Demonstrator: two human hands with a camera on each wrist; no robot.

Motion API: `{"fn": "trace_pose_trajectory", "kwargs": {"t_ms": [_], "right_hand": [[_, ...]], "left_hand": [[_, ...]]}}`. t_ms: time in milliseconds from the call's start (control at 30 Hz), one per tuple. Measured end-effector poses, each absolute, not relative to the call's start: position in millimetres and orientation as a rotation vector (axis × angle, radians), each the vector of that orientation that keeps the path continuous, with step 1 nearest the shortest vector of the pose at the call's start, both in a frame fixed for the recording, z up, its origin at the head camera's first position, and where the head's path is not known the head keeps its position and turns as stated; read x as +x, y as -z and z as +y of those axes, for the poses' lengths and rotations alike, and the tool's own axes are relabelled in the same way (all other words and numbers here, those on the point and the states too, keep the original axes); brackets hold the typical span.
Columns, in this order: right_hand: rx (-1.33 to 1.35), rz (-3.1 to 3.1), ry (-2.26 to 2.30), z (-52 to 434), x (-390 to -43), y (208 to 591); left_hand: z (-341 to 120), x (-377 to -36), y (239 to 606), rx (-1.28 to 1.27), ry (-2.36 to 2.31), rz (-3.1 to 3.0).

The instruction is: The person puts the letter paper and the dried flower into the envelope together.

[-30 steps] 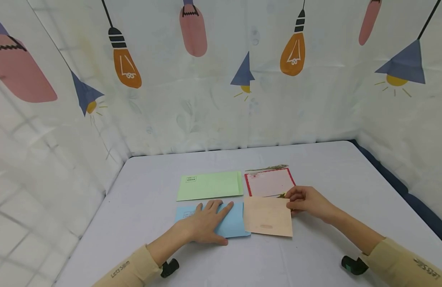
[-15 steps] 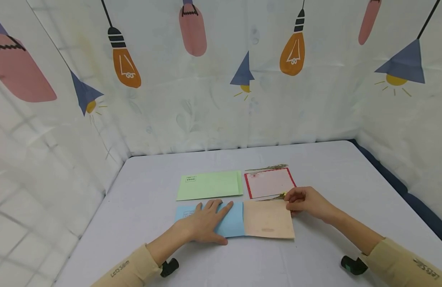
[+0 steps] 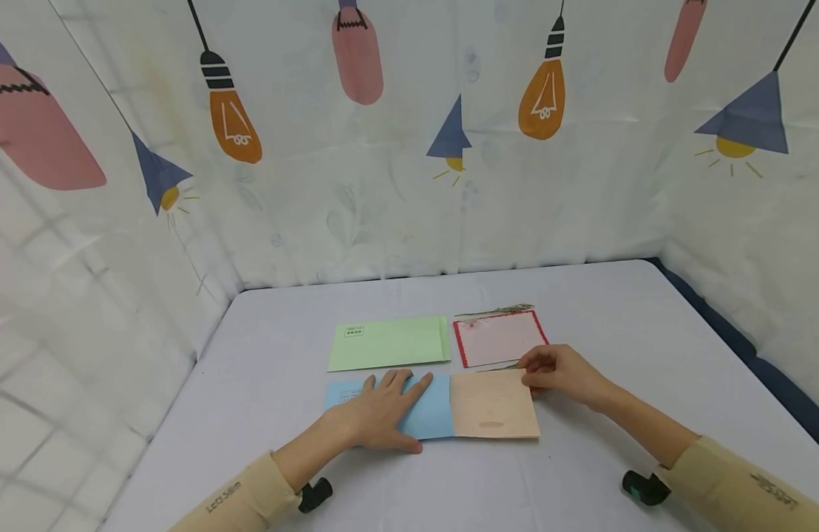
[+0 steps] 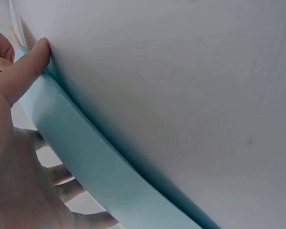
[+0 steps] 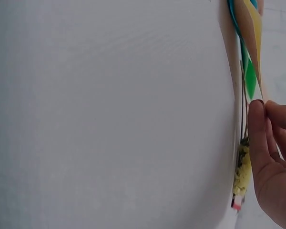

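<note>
A: Left hand (image 3: 383,414) lies flat, fingers straight, pressing the blue envelope (image 3: 429,417) onto the desk (image 3: 283,473), lower centre of the head view. Right hand (image 3: 559,373) pinches the upper right corner of the tan card (image 3: 492,405), which touches the blue envelope's right edge.

B: Writing?

A: "Lets Slim" reads on the left sleeve (image 3: 226,499). The green envelope (image 3: 389,343), above the blue one, carries a small printed box at its upper left, too small to read.

B: Wrist views?

A: Left wrist shows the blue envelope (image 4: 81,157) edge-on with the thumb tip against it. Right wrist shows fingers (image 5: 257,138) closed on the tan card's thin edge (image 5: 243,28), and a yellow dried sprig (image 5: 241,171) just beside them, barely visible from the head. Only the head view shows the red-bordered card (image 3: 499,338) above the tan one.

B: Against earlier frames?

A: Tan card has slid left; its edge now meets the blue envelope squarely. Left hand unchanged.
</note>
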State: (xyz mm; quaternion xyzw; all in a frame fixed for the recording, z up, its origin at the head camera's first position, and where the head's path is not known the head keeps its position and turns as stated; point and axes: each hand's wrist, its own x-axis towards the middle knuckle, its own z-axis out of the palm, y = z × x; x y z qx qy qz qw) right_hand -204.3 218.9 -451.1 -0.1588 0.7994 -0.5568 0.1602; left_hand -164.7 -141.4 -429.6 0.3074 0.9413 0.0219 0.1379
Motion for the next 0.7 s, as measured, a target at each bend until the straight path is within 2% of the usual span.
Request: {"fn": "trace_pose_trajectory", "kwargs": {"t_ms": [467, 700], "right_hand": [[-0.254, 2.234, 1.701, 201, -206, 457], [-0.242, 2.221, 1.72, 195, -205, 459]], "left_hand": [[-140, -164, 428, 0.872, -0.063, 2.722], [-140, -163, 428, 0.867, -0.066, 2.726]]}}
